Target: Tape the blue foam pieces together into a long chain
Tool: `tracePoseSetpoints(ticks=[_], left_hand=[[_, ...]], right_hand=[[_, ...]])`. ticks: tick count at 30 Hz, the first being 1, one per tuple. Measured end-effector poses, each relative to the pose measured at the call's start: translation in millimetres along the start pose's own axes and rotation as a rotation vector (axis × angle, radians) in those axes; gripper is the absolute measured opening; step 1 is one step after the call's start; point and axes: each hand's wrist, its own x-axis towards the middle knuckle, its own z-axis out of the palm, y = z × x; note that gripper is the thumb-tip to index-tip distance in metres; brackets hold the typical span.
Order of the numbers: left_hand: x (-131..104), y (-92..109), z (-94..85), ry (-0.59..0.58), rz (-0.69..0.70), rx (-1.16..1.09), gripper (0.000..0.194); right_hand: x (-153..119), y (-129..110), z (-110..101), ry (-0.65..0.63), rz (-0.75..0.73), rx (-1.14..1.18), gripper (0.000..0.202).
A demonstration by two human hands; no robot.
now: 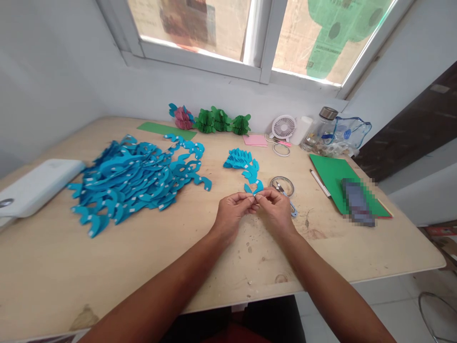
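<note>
Pale wooden bench [200, 257] beneath a window: at left, a heap of blue paper cutouts [132, 176]; centrally, a blue paper chain [250, 172], its near end pinched in the fingertip grip of left hand [232, 212] and right hand [276, 209]; then a tape roll [290, 181] and green sheets [335, 176].

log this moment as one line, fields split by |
hands: pinching blue paper piece together | ahead: small blue paper stack | left: big blue paper pile | right: tape roll
</note>
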Motion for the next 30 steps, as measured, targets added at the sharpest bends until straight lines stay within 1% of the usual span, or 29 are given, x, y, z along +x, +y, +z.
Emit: tracePoseSetpoints(ticks=[8,13,21,25,30], left_hand=[[0.5,-1.9,0.6,0.025,0.012,0.002,0.018],[0.3,-2.7,1.0,0.019,-0.007,-0.041,0.017],[1.3,-2.7,0.8,0.002,-0.006,-0.042,0.016],[0.7,-2.2,1.9,0.025,0.036,0.006,0.016],[-2.4,0.4,3.8,0.073,0.130,0.138,0.014]], right_hand=[[-0.4,-0.6,1.4,0.027,-0.051,-0.021,0.007],[-2.0,-4.1,1.9,0.047,-0.096,-0.063,0.007],[-2.8,-7.2,1.8,0.088,-0.170,-0.141,0.008],[-3.1,-6.6,1.8,0.084,-0.191,-0.168,0.009],[-4.0,-5.8,2.6,0.096,-0.229,-0.218,0.010]])
